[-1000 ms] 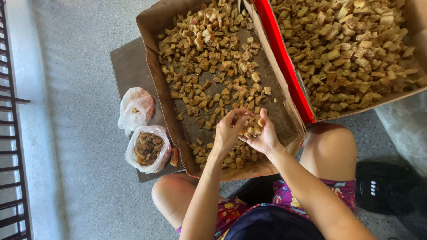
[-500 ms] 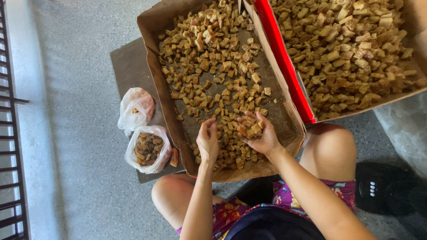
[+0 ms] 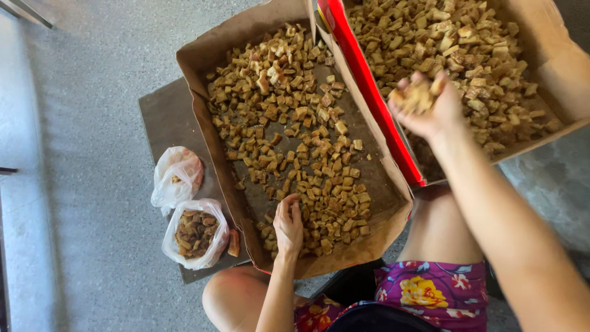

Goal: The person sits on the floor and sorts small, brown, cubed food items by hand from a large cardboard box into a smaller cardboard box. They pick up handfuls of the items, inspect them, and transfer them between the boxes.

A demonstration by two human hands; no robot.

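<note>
— Plastic first, at nine o'clock: two thin white bags on the dark board, the farther bag [image 3: 177, 178] nearly empty, the nearer bag [image 3: 195, 232] open and holding brown pieces. What's next to them?

— Just to their right, the brown cardboard tray [image 3: 203, 132], with tan dried chunks [image 3: 295, 132] scattered through it, thicker toward twelve o'clock. Its long axis runs from six to twelve.

— And the left hand [image 3: 287, 225]?

— It lies palm-down at the tray's six o'clock end, fingers loosely spread onto the chunks. It isn't closed on anything I can see.

— The right hand [image 3: 425, 104]?

— Raised at two o'clock, past the red edge [image 3: 369, 92], over the second box [image 3: 556, 55]. It's cupped shut round a handful of chunks [image 3: 416, 95], directly above that box's heap [image 3: 473, 55].
</note>
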